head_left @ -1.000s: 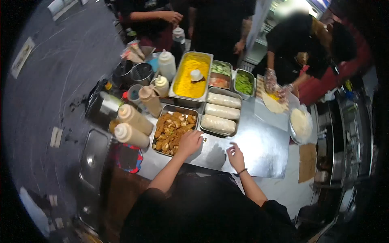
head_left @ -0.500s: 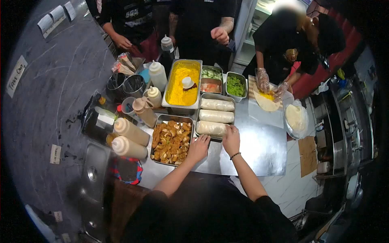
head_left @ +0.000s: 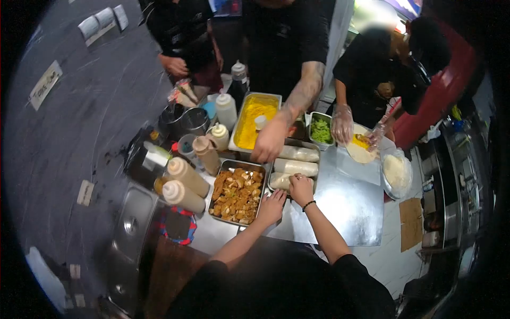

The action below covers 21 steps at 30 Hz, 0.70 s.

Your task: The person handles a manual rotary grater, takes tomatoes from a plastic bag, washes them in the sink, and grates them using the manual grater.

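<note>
My left hand [head_left: 272, 207] has its fingers stretched out at the near left corner of the metal tray of wraps [head_left: 319, 155], beside the pan of chopped browned chicken [head_left: 236, 194]. My right hand [head_left: 302, 189] has its fingers bent over the right end of the nearest paper-covered wrap [head_left: 280, 181]. Several wraps lie side by side in that tray, partly covered by a co-worker's forearm. That co-worker's hand [head_left: 270, 141] reaches over the tray's far left corner, next to the pan of yellow rice [head_left: 246, 130]. Its fingertips are unclear.
Squeeze bottles [head_left: 186, 178] stand left of the chicken. A lettuce container [head_left: 321, 129] sits behind the metal worktop [head_left: 350, 202]. At the right, a co-worker's gloved hands [head_left: 342, 125] work on a filled flatbread [head_left: 362, 153], near bagged flatbreads [head_left: 396, 173]. A sink [head_left: 130, 226] is at left.
A co-worker's arm has come in across the rice pan and wraps. The view has shifted, so the counter appears lower and further right. My hands stay at the wrap tray.
</note>
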Each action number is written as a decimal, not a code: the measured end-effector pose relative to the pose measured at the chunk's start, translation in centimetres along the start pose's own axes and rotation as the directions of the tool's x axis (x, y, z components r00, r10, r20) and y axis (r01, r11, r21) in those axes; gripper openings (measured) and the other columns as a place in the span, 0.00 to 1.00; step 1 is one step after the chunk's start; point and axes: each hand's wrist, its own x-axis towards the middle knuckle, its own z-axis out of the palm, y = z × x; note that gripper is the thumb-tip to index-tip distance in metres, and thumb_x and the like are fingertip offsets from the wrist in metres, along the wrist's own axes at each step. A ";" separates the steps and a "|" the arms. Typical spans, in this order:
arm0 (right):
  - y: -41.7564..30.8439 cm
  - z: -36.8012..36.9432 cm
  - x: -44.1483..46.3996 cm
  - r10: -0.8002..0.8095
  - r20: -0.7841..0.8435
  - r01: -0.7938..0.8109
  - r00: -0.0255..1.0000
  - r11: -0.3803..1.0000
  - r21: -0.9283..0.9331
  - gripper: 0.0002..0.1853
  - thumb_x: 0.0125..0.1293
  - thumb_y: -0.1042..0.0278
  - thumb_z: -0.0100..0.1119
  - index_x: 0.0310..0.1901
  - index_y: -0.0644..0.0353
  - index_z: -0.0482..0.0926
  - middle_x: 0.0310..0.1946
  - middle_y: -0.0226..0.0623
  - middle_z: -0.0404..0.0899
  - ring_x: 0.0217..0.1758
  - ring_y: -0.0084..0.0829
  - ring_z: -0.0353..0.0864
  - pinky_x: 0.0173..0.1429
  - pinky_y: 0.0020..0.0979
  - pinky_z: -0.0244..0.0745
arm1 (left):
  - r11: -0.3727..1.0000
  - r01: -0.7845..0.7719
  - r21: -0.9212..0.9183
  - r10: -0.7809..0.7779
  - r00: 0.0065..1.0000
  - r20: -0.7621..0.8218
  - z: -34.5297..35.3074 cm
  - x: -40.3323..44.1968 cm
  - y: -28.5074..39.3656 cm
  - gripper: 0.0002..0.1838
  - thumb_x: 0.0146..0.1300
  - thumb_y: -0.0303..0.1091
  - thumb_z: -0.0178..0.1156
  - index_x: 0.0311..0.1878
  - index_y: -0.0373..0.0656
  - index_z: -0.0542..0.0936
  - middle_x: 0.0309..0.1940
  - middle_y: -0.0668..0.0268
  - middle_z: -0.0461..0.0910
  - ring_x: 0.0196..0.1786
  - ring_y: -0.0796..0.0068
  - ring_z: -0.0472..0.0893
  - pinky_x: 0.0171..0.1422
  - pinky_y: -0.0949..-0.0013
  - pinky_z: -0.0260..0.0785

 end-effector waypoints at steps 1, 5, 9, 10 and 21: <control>-0.3 -0.3 -0.2 0.003 -0.010 -0.003 1.000 1.000 0.026 0.12 0.53 0.70 0.57 0.41 0.55 0.79 0.43 0.40 0.77 0.49 0.42 0.74 0.52 0.43 0.66 | 1.000 -0.018 0.022 0.019 1.000 -0.008 -0.1 0.1 0.0 0.31 0.55 0.32 0.57 0.64 0.40 0.66 0.64 0.60 0.66 0.69 0.65 0.62 0.68 0.48 0.54; -1.2 -1.0 -2.3 -0.082 -0.060 0.089 0.995 0.989 0.116 0.12 0.56 0.71 0.56 0.43 0.60 0.78 0.43 0.44 0.77 0.49 0.45 0.73 0.53 0.43 0.65 | 1.000 0.019 -0.005 -0.019 0.997 -0.080 -0.5 -0.7 0.5 0.28 0.55 0.29 0.51 0.62 0.38 0.67 0.63 0.58 0.67 0.69 0.66 0.62 0.68 0.48 0.53; -0.6 -1.5 -5.5 -0.145 0.022 0.143 0.989 0.987 0.069 0.21 0.55 0.73 0.56 0.54 0.60 0.74 0.49 0.44 0.75 0.56 0.43 0.71 0.62 0.44 0.60 | 0.995 0.046 -0.093 -0.054 0.995 -0.079 0.3 -3.2 1.6 0.29 0.55 0.29 0.54 0.63 0.41 0.66 0.64 0.58 0.64 0.69 0.63 0.61 0.68 0.47 0.52; 0.0 -1.3 -6.4 -0.183 0.041 0.180 0.982 0.980 0.082 0.21 0.55 0.73 0.56 0.54 0.60 0.74 0.49 0.44 0.75 0.56 0.43 0.71 0.62 0.44 0.60 | 0.985 0.030 -0.172 -0.038 0.998 -0.042 -0.2 -3.9 2.3 0.30 0.55 0.30 0.56 0.64 0.44 0.64 0.66 0.59 0.62 0.70 0.62 0.60 0.69 0.48 0.51; 4.8 0.1 -9.6 -0.389 0.111 0.379 0.914 0.920 0.100 0.37 0.47 0.75 0.55 0.64 0.62 0.63 0.65 0.50 0.63 0.68 0.48 0.60 0.70 0.45 0.53 | 0.758 0.532 -0.377 -0.626 0.755 -0.194 0.2 -17.8 10.0 0.26 0.54 0.29 0.59 0.58 0.41 0.69 0.55 0.54 0.68 0.60 0.55 0.69 0.62 0.50 0.61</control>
